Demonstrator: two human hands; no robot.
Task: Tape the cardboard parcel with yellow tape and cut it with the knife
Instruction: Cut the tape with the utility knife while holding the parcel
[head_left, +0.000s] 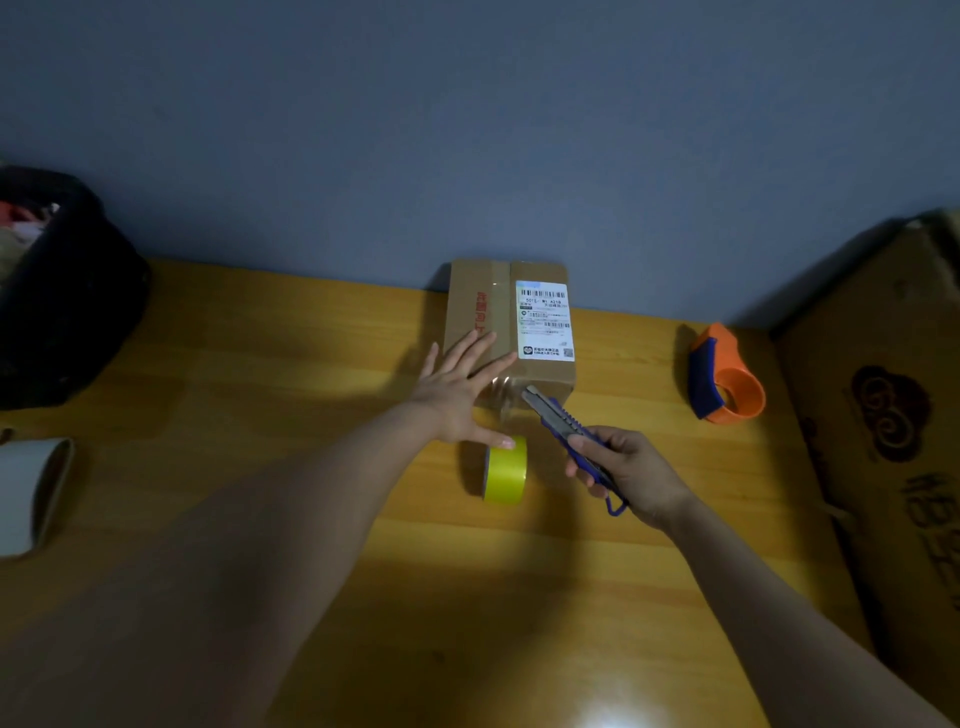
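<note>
Cardboard parcel (506, 322) sits at the far edge of the tabletop (260, 415), against the wall, label side up. The left hand (457, 389) lies flat and open on the parcel's near left corner, fingers spread, gripping nothing, thumb reaching down onto the yellow tape roll (505, 470), which stands on its edge just in front of the parcel. The right hand (623, 467) has a closed grip around the blue knife (569, 428), whose tip points at the parcel's near end, where a glossy strip appears to run down toward the roll; whether the blade is out is too small to tell.

The step in hand looks like cutting the tape between parcel and roll. To do it well, the strip should be kept taut by the pressing hand, and the blade drawn across it close to the box edge, angled away from the left thumb and fingers, which sit near the cutting line. Light pressure should do, so the cardboard is not scored.

Counted: one parcel, one yellow roll, one knife, one orange tape dispenser (727, 382) near the far right edge, one large carton (883, 415) at the right, one white roll (31, 493) and one dark bag (62, 291) at the left.
</note>
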